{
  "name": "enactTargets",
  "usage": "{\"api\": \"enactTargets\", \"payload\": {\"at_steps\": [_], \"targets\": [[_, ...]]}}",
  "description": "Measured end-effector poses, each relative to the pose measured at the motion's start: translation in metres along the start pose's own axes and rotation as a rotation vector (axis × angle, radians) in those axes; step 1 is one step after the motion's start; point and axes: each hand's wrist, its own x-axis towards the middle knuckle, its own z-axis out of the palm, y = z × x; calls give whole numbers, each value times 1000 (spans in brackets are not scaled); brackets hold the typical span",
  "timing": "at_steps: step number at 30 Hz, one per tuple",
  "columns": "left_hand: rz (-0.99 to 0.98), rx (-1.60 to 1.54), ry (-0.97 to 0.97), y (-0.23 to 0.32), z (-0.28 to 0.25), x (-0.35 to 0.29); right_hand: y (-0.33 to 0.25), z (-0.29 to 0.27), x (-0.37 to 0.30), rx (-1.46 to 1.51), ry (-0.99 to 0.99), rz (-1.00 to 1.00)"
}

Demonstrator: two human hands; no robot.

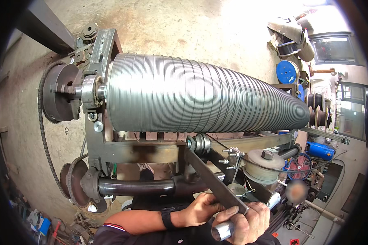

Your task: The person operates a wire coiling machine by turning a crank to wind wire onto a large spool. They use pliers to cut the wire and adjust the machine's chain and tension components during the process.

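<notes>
My right hand [249,222] is wrapped round a silver metal tube [222,232], whose open end sticks out below the fingers. Its thumb rests by the near end of a flat steel bar [210,175], which slants away toward a small grooved roller [201,143]. Close beside it, my left hand [201,210] has its fingers curled in at the bar's left side; whatever they hold is hidden. Beyond both hands lies a long, shiny drum [200,96] closely wound with wire in fine ridges, carried on a steel frame [151,153].
A pulley wheel [263,163] guides a dark wire at the right. A chain [43,147] loops round the sprockets at the left. Below the drum runs a dark round shaft [137,187]. Farther right are a blue spool [287,72], a fan [299,165] and a blurred person [296,192].
</notes>
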Motion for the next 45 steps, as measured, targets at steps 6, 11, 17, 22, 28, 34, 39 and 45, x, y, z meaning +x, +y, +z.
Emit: {"api": "enactTargets", "payload": {"at_steps": [6, 11, 17, 22, 28, 34, 39, 45], "targets": [[-18, -23, -43, -1, -5, -2, -2, 0, 1, 6, 14, -9], [-13, -64, -68, -2, -9, -3, -5, 1, 1, -1, 26, -7], [-21, -80, -60, -7, -10, -5, -11, 5, 19, -21, 35, -18], [7, -103, -100, -20, -27, -8, -2, 7, 6, 8, 27, -11], [-8, -140, -95, -17, -24, -7, 0, 8, 9, -6, 36, -25], [24, -37, 27, -4, -13, -12, -14, 0, 6, 18, -29, -23], [44, -63, 26, 5, -7, -14, -16, 1, 6, 8, -17, -46], [71, 47, 91, 8, -7, -18, -18, -4, 15, 40, -78, -51]]}}
